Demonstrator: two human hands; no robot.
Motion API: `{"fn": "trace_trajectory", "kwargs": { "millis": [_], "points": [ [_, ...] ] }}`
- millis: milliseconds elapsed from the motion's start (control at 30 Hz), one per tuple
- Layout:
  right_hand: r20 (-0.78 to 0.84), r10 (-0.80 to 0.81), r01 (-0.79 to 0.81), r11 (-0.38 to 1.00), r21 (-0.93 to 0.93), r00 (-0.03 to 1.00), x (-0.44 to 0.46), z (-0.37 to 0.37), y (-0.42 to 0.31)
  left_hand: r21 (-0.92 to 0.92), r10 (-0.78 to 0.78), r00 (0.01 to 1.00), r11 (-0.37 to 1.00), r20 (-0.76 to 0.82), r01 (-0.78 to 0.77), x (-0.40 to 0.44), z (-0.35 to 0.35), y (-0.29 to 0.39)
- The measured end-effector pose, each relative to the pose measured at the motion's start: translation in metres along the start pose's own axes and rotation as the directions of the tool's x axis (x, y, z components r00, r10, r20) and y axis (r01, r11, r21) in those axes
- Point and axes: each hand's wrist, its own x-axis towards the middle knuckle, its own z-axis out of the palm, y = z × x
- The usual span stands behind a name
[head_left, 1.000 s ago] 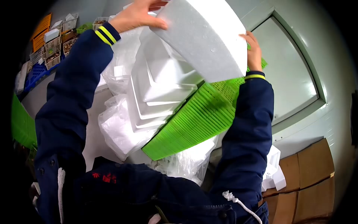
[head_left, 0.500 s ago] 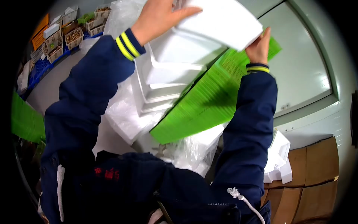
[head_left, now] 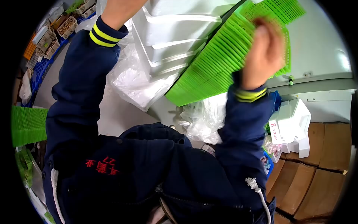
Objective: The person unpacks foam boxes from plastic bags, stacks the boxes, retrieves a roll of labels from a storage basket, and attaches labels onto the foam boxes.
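Note:
My left hand (head_left: pixel 121 12) reaches up at the top edge beside a tall stack of white foam boxes (head_left: pixel 175 31). Its fingers lie outside the view, so what they touch is hidden. Blurred by motion, my right hand (head_left: pixel 264 52) is over the right side of a leaning stack of bright green plastic baskets (head_left: pixel 209 69). Its fingers look partly curled, but the smear hides whether they touch a basket. The green stack leans right beside the foam boxes.
Clear plastic bags (head_left: pixel 136 80) hang around the foam stack. Flattened brown cardboard (head_left: pixel 309 145) and small white foam boxes (head_left: pixel 291 121) stand at right. Another green basket stack (head_left: pixel 29 126) is at left. Crates of produce (head_left: pixel 67 28) line a blue pallet (head_left: pixel 39 76).
My right hand has come off the white foam piece that both hands were at and moved down over the green baskets. The view has shifted, taking my left hand's fingers out of the frame.

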Motion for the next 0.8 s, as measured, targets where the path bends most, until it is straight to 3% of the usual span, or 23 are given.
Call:
{"fn": "trace_trajectory", "kwargs": {
  "millis": [33, 67, 100, 133, 167, 233, 300, 367, 433, 600, 767, 800],
  "points": [
    [0.180, 0.130, -0.141, 0.989, 0.049, 0.975, -0.052, 0.003, 0.003, 0.001, 0.000, 1.000, 1.000, 0.005, 0.000, -0.001, -0.003, -0.019],
    [0.385, 0.380, -0.485, 0.846, 0.224, 0.841, -0.106, 0.014, 0.002, 0.020, 0.089, 0.993, 0.996, 0.083, -0.091, -0.002, -0.013, -0.052],
    [0.611, 0.541, -0.741, 0.661, 0.118, 0.579, -0.149, 0.024, 0.004, 0.032, 0.175, 0.971, 0.983, 0.164, -0.183, -0.003, -0.016, -0.069],
    [0.763, 0.585, -0.936, 0.345, 0.072, 0.274, -0.208, 0.041, 0.032, -0.107, 0.058, 0.996, 0.992, -0.062, -0.064, -0.008, 0.008, -0.019],
    [0.711, 0.696, -0.986, 0.167, -0.019, 0.104, -0.257, 0.063, 0.050, -0.065, 0.035, 0.997, 0.997, -0.072, -0.040, -0.012, 0.010, -0.017],
    [0.529, 0.835, -0.988, -0.119, -0.098, -0.152, -0.326, 0.096, 0.088, -0.151, 0.056, 0.996, 0.986, -0.066, -0.065, -0.009, 0.012, -0.021],
    [0.415, 0.851, -0.930, -0.367, 0.029, -0.322, -0.350, 0.119, 0.102, -0.168, 0.096, 0.994, 0.980, -0.048, -0.102, -0.010, 0.014, -0.026],
    [0.445, 0.835, -0.922, -0.384, 0.051, -0.324, -0.355, 0.128, 0.106, -0.136, 0.139, 0.990, 0.981, -0.031, -0.142, -0.010, 0.015, -0.026],
    [0.574, 0.781, -0.953, -0.304, 0.005, -0.246, -0.356, 0.131, 0.103, -0.071, 0.116, 0.992, 0.990, -0.041, -0.119, -0.010, 0.016, -0.026],
    [0.516, 0.826, -0.960, -0.279, 0.023, -0.227, -0.345, 0.131, 0.096, -0.055, 0.116, 0.993, 0.992, -0.034, -0.117, -0.009, 0.017, -0.028],
    [0.559, 0.781, -0.929, -0.366, 0.047, -0.279, -0.344, 0.131, 0.101, -0.025, 0.115, 0.991, 0.993, -0.070, -0.117, -0.011, 0.019, -0.027],
    [0.530, 0.812, -0.940, -0.332, 0.078, -0.243, -0.344, 0.129, 0.101, -0.012, 0.113, 0.991, 0.993, -0.066, -0.114, -0.010, 0.017, -0.028]
  ]
}}
